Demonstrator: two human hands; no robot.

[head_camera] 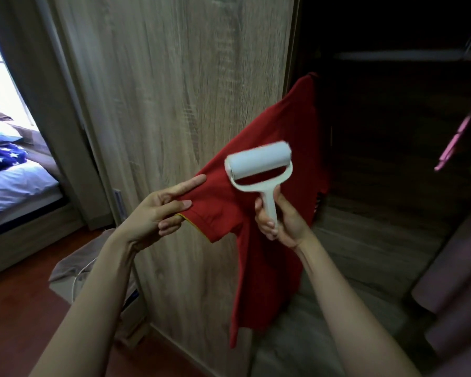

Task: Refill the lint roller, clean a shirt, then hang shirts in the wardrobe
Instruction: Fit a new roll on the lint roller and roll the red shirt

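A red shirt (280,126) hangs at the edge of the wooden wardrobe door (174,91), its top near the dark opening. My left hand (161,213) pinches the end of one sleeve and holds it stretched out to the left. My right hand (279,221) grips the white handle of a lint roller (259,161). The roller's white drum lies against the sleeve near the shoulder and looks slightly blurred.
The open wardrobe interior (392,131) is dark, with a shelf high up. Pink and green hangers (462,137) hang at the right edge. A bed (8,180) with a starred blue cloth is at the left, and a low box (93,268) stands by the door's foot.
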